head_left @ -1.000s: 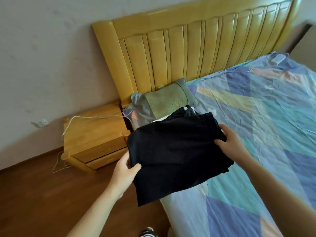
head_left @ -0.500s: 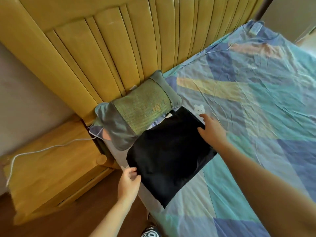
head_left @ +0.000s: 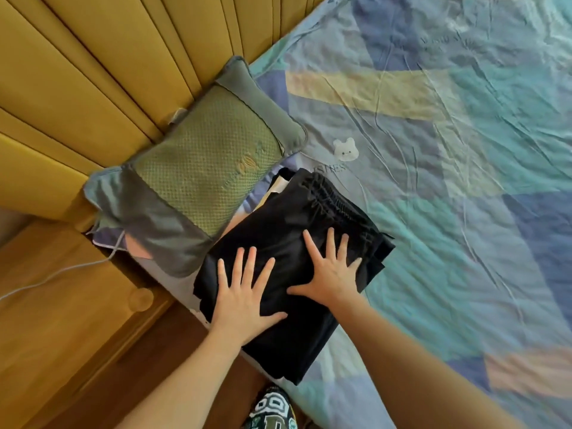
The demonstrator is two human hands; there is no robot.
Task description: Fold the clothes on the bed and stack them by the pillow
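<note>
The folded black garment [head_left: 288, 243] lies on the near left edge of the bed [head_left: 448, 212], just beside the green pillow [head_left: 198, 171], with a bit of lighter cloth showing under its far edge. The left hand [head_left: 243, 297] and right hand [head_left: 332, 272] both press flat on it, fingers straight and spread, grasping nothing. Behind the pillow stands the yellow headboard [head_left: 108, 72], and a wooden nightstand [head_left: 62, 305] is at the left.

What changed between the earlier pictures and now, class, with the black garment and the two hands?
The folded black garment went from held in the air to lying on the bed beside the pillow. The left hand and right hand gave up their grip and now press it flat, fingers spread. The pillow stayed put.
</note>
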